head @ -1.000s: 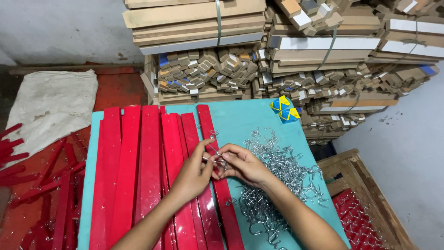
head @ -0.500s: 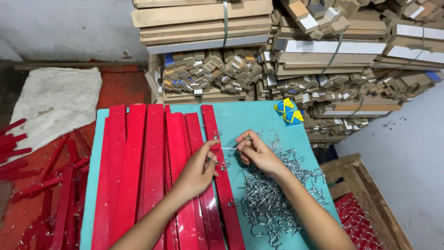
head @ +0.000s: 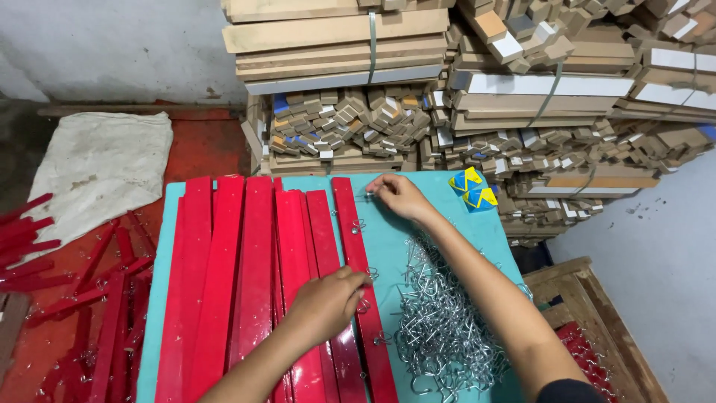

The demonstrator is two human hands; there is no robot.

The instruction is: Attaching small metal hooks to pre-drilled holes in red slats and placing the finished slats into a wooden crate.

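Pressing down on the rightmost red strip (head: 356, 276), the left hand (head: 328, 302) sits nearest the camera, fingers curled onto the strip's edge by a small metal hook (head: 363, 305); can't tell if the fingertips actually pinch that hook or just pin the wood. Just right of it, on the teal surface (head: 388, 246), lies the loose pile of silver hooks (head: 444, 328). A few hooks already sit along that strip's right edge, e.g. one higher up (head: 359, 225), so judging by this the step in hand is fitting hooks along the strip, approx. mid-way. Farther out, the right hand (head: 397, 195) reaches to the strip's far end, fingers pinched on what looks like a hook, too small to be sure. Next move likely needs that piece lined up w/ the edge & the strip kept steady. Beyond: other red strips (head: 224, 269) to the left, a blue-yellow packet (head: 473, 189), then stacked wood bundles (head: 350, 45) against the wall
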